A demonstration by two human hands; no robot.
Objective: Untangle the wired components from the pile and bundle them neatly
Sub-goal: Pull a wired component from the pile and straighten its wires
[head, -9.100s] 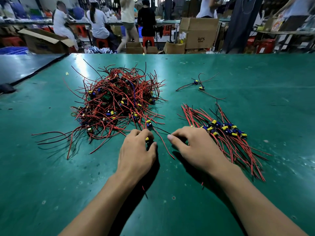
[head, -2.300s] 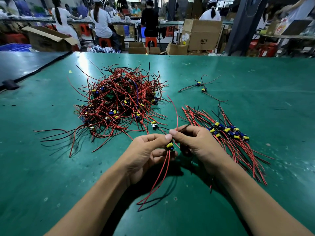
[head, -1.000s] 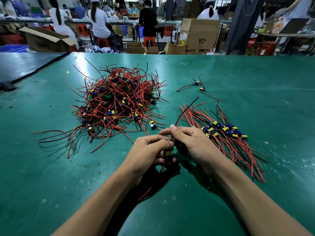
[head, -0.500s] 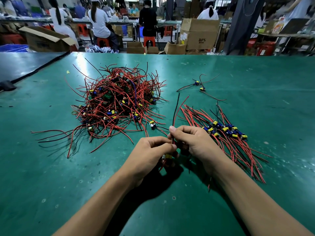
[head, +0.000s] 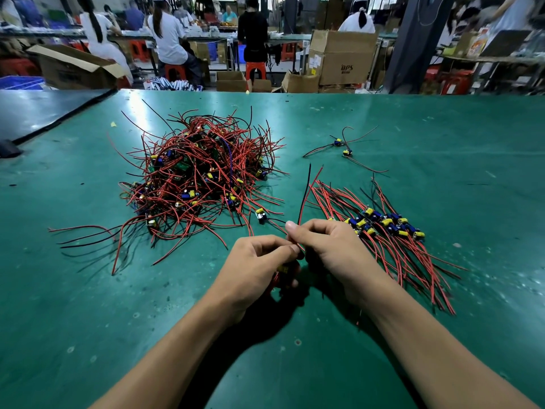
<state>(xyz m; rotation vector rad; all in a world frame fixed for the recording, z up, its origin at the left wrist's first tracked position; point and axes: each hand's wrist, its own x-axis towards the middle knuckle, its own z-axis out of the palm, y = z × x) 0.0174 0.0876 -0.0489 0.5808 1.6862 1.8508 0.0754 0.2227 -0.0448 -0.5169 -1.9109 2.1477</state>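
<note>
Centre frame: left hand (head: 259, 261) clamps the wired component (head: 283, 268), right hand (head: 327, 246) pinches its red/black leads (head: 303, 199). Pile (head: 200, 172) upper left, sorted bundle (head: 383, 231) right. Light, floppy, snag-prone; I'd grip the body, not the leads.

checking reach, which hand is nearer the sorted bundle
Right. The right hand is just beside the bundle; the left hand is further left, past the right one.
</note>
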